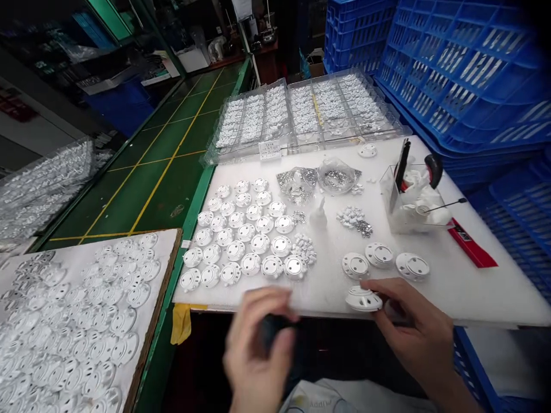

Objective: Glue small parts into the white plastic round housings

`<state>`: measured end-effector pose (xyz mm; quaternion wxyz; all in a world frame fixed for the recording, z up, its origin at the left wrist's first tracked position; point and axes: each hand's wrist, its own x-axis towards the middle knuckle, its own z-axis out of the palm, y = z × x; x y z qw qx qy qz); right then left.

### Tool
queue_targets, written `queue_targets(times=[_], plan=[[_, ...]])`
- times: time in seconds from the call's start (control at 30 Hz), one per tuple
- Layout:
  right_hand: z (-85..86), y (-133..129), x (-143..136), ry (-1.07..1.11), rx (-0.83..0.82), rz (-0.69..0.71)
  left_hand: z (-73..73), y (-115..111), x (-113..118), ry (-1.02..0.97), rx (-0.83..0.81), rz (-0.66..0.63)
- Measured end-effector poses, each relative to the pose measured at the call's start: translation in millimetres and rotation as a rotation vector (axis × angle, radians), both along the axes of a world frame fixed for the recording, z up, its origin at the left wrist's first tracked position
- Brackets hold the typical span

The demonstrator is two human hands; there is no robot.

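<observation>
My right hand (415,324) pinches a white round plastic housing (363,299) between thumb and fingers, tilted so its slotted side shows, at the table's front edge. Motion blurs my left hand (260,344); its fingers curve apart from the thumb, with nothing seen between them. Just beyond the right hand lie three similar white housings, among them a left one (355,265) and a right one (412,265). Rows of white round housings (246,232) stand on the left of the white table (318,287). Small white parts (303,249) are piled beside them.
Behind are bags of small metal parts (338,175), a white squeeze bottle (318,215), a clear box of tools (413,201) and a red-handled item (471,244). Compartment trays (301,109) of white parts sit farther back. Blue crates (469,69) stand right; a board of housings (86,321) lies left.
</observation>
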<state>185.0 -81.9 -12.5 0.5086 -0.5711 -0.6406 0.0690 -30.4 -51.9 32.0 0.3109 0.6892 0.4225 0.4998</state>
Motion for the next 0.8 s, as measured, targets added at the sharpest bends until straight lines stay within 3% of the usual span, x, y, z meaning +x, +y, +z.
queue_targets(times=[0.1,0.17,0.33,0.5,0.8], plan=[[10.1,4.4,-6.3,0.071,-0.038,0.014,-15.6,5.3,16.3,0.125,-0.070,-0.244],[14.3,9.5,-10.9,0.076,-0.020,0.049,-21.4,11.7,26.2,0.138,-0.064,-0.339],[13.9,22.2,-18.7,0.087,0.035,0.109,-21.4,31.5,34.7,0.031,0.046,-0.281],[9.1,23.7,-17.4,0.176,0.029,0.137,-21.3,40.0,40.4,-0.041,0.047,-0.272],[-1.1,20.6,-17.9,0.293,0.043,0.065,-35.1,45.7,47.7,-0.127,0.051,-0.283]])
